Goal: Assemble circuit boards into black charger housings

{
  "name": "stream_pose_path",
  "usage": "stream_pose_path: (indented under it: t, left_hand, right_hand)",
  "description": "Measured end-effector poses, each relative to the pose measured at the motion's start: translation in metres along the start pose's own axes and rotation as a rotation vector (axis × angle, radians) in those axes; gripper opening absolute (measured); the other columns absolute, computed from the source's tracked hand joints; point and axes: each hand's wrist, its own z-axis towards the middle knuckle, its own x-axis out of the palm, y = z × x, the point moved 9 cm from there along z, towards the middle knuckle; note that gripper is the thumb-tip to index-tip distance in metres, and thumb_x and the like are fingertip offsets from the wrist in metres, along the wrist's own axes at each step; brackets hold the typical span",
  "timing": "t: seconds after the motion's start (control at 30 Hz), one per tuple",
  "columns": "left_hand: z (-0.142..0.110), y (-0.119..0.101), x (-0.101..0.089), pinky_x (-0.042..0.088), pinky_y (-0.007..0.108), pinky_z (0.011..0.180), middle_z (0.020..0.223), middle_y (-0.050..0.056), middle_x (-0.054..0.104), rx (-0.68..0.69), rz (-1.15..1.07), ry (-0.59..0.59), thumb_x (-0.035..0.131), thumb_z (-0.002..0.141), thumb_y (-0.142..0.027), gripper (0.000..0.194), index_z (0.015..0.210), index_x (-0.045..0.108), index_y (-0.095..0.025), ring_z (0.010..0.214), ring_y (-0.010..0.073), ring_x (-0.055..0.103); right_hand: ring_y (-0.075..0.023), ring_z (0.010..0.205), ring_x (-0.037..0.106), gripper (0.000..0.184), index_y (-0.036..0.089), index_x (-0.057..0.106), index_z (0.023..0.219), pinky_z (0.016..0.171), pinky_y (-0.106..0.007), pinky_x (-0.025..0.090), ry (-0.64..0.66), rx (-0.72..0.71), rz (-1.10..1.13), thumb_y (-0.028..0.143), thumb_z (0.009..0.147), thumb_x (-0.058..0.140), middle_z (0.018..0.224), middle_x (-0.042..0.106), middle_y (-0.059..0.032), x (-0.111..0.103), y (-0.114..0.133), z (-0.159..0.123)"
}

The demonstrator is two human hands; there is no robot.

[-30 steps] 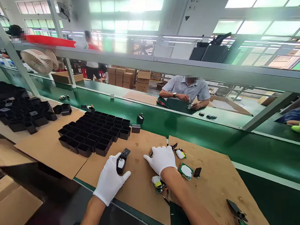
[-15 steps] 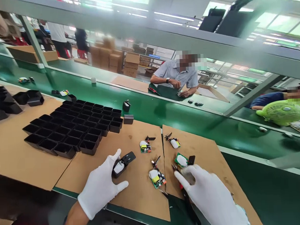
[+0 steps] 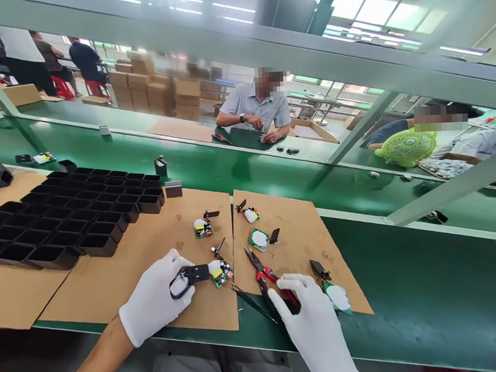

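Note:
My left hand (image 3: 156, 302), in a white glove, is closed around a small black plastic case (image 3: 179, 285) with a white-topped part inside; a black plate (image 3: 197, 274) sticks out to its right. My right hand (image 3: 313, 320), also gloved, has its thumb and fingers curled over the handles of red-and-black needle-nose pliers (image 3: 259, 269), whose jaws lie slightly apart on the cardboard. Between the hands are black tweezers (image 3: 253, 303) and a circuit board (image 3: 221, 272). Another circuit board (image 3: 337, 297) with a white pad lies right of my right hand.
Many empty black cases (image 3: 88, 215) stand in rows at left. More circuit boards (image 3: 202, 228) lie on the cardboard sheets (image 3: 282, 206). A metal frame post (image 3: 362, 127) crosses the bench. Opposite, a co-worker (image 3: 259, 106) handles a small part; a green fan (image 3: 410, 146) stands further right.
The view has swung right, so the scene sits further left. My left fingers have closed around the black case, and my right fingers have come onto the pliers' handles.

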Motion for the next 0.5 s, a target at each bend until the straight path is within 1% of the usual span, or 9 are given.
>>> stream_pose_path:
  t: [0.07,0.1,0.13,0.2,0.27,0.33,0.37,0.43,0.5]
  left_hand:
    - [-0.003,-0.005,0.001,0.057,0.045,0.095,0.110,0.008,0.071,0.003,-0.027,-0.057,0.063,0.075,-0.027,0.022,0.097,0.063,-0.030,0.102,0.0308,0.070]
    - [-0.005,-0.007,0.001,0.057,0.046,0.095,0.110,0.008,0.071,-0.003,-0.041,-0.078,0.062,0.075,-0.027,0.023,0.098,0.061,-0.029,0.102,0.0308,0.070]
    - [-0.007,-0.008,0.002,0.059,0.045,0.091,0.103,0.007,0.072,-0.014,-0.053,-0.092,0.061,0.076,-0.026,0.023,0.099,0.059,-0.029,0.097,0.0294,0.071]
    - [-0.013,-0.013,0.004,0.059,0.038,0.074,0.084,0.001,0.068,-0.041,-0.071,-0.114,0.056,0.081,-0.026,0.019,0.100,0.055,-0.029,0.075,0.0239,0.068]
    - [-0.020,-0.019,0.004,0.056,0.033,0.064,0.075,-0.004,0.061,-0.065,-0.081,-0.139,0.053,0.086,-0.027,0.014,0.099,0.052,-0.029,0.061,0.0193,0.061]
    - [-0.026,-0.029,0.005,0.055,0.031,0.063,0.076,-0.005,0.060,-0.074,-0.085,-0.157,0.056,0.088,-0.030,0.013,0.099,0.050,-0.029,0.062,0.0178,0.060]
    - [-0.028,-0.034,0.006,0.054,0.030,0.062,0.077,-0.005,0.060,-0.076,-0.089,-0.153,0.059,0.087,-0.031,0.014,0.097,0.049,-0.029,0.062,0.0174,0.061]
    - [-0.032,-0.044,0.008,0.051,0.029,0.058,0.077,-0.005,0.059,-0.073,-0.100,-0.132,0.062,0.086,-0.031,0.017,0.095,0.048,-0.029,0.061,0.0167,0.060]
    - [-0.034,-0.055,0.008,0.050,0.029,0.057,0.075,-0.005,0.057,-0.057,-0.107,-0.123,0.064,0.085,-0.029,0.018,0.094,0.048,-0.029,0.059,0.0165,0.059]
  right_hand:
    - [-0.0292,0.089,0.069,0.022,0.025,0.062,0.096,0.077,-0.043,0.054,0.048,0.022,-0.020,0.045,0.092,0.072,0.104,0.070,-0.0102,0.004,0.000,0.009]
    - [-0.0288,0.086,0.068,0.023,0.026,0.060,0.089,0.075,-0.042,0.053,0.075,0.026,-0.029,0.043,0.090,0.074,0.102,0.070,-0.0095,0.007,0.003,0.012]
    - [-0.0285,0.084,0.066,0.023,0.026,0.056,0.081,0.073,-0.042,0.052,0.098,0.026,-0.037,0.039,0.089,0.074,0.099,0.070,-0.0089,0.010,0.006,0.015]
    - [-0.0295,0.084,0.065,0.029,0.026,0.047,0.068,0.072,-0.043,0.049,0.124,0.024,-0.048,0.029,0.088,0.068,0.099,0.071,-0.0095,0.015,0.013,0.016]
    - [-0.0331,0.088,0.067,0.033,0.026,0.038,0.062,0.074,-0.047,0.048,0.126,0.031,-0.041,0.024,0.085,0.062,0.105,0.073,-0.0118,0.015,0.015,0.015]
    - [-0.0348,0.092,0.069,0.033,0.027,0.033,0.063,0.077,-0.050,0.050,0.113,0.048,-0.002,0.023,0.085,0.057,0.112,0.074,-0.0144,0.011,0.009,0.014]
    - [-0.0338,0.094,0.071,0.031,0.028,0.033,0.064,0.078,-0.049,0.051,0.105,0.055,0.032,0.024,0.088,0.053,0.114,0.074,-0.0149,0.007,0.004,0.014]
    - [-0.0291,0.098,0.073,0.027,0.028,0.039,0.071,0.080,-0.045,0.055,0.098,0.054,0.118,0.028,0.098,0.042,0.116,0.074,-0.0134,-0.005,-0.005,0.014]
    - [-0.0251,0.099,0.073,0.028,0.028,0.051,0.085,0.081,-0.040,0.058,0.109,0.036,0.204,0.036,0.105,0.034,0.113,0.075,-0.0098,-0.023,-0.010,0.012]
